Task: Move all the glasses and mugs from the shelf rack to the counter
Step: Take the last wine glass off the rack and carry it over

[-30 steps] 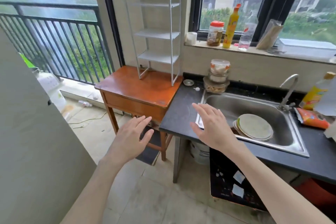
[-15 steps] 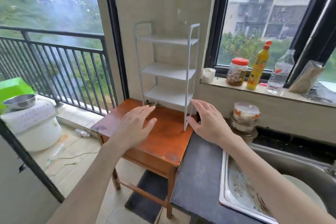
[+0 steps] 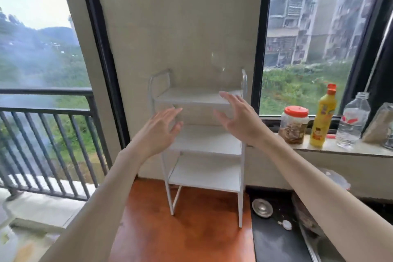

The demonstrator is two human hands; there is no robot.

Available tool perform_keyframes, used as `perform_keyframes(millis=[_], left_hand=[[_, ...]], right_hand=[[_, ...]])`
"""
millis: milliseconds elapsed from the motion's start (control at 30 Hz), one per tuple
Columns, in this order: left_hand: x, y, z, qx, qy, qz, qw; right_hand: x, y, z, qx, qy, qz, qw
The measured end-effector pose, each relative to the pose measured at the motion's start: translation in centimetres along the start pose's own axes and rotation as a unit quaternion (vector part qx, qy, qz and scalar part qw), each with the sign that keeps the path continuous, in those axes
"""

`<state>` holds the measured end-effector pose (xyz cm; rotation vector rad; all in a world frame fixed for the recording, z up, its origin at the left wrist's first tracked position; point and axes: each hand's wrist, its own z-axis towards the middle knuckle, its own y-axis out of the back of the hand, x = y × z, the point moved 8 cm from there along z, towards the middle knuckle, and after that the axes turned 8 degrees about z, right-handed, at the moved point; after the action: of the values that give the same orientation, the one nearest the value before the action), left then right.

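Both the left hand and right hand were spread and empty at mid-frame before the white shelf rack, where a barely visible clear glass stood on the top shelf, easily misjudged and knocked over.

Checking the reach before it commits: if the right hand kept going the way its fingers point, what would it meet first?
Probably the shelf rack: the right hand points up at its top shelf's right end, where a faint clear glass seems to stand. Depth unclear.
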<state>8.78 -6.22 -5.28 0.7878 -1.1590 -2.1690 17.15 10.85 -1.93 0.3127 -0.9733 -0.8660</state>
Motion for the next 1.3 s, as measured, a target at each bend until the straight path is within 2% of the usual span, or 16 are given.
perform_keyframes(millis=[133, 333, 500, 600, 733, 933, 1067, 1200, 1300], left_hand=[[1.7, 1.1, 5.7, -0.016, -0.046, -0.002, 0.999], [2.2, -0.9, 12.1, 0.02, -0.1, 0.007, 0.995], [3.8, -2.9, 14.3, 0.059, -0.065, 0.038, 0.995], [4.5, -4.7, 14.0, 0.089, -0.056, 0.099, 0.989], [4.4, -4.9, 13.9, 0.055, -0.064, 0.12, 0.989], [4.6, -4.9, 14.2, 0.072, -0.048, 0.108, 0.99], [4.7, -4.8, 14.2, 0.079, -0.039, 0.095, 0.992], [4.8, -4.8, 13.7, 0.135, -0.015, 0.085, 0.987], [4.1, -3.4, 12.2, 0.098, -0.003, 0.025, 0.995]], right_hand=[[-0.8, 0.1, 6.5, -0.065, -0.035, -0.01, 0.997], [-3.8, -0.6, 14.3, -0.123, -0.118, 0.02, 0.985], [-7.0, -1.1, 18.5, -0.165, -0.189, 0.064, 0.966], [-8.7, -1.7, 20.4, -0.187, -0.22, 0.086, 0.954], [-10.3, -2.3, 21.8, -0.221, -0.228, 0.099, 0.943], [-10.8, -2.1, 22.4, -0.243, -0.229, 0.125, 0.934], [-9.4, -1.9, 21.4, -0.241, -0.198, 0.16, 0.937], [-6.9, -0.7, 19.3, -0.23, -0.163, 0.17, 0.944], [-4.6, 0.8, 16.4, -0.23, -0.142, 0.158, 0.95]])
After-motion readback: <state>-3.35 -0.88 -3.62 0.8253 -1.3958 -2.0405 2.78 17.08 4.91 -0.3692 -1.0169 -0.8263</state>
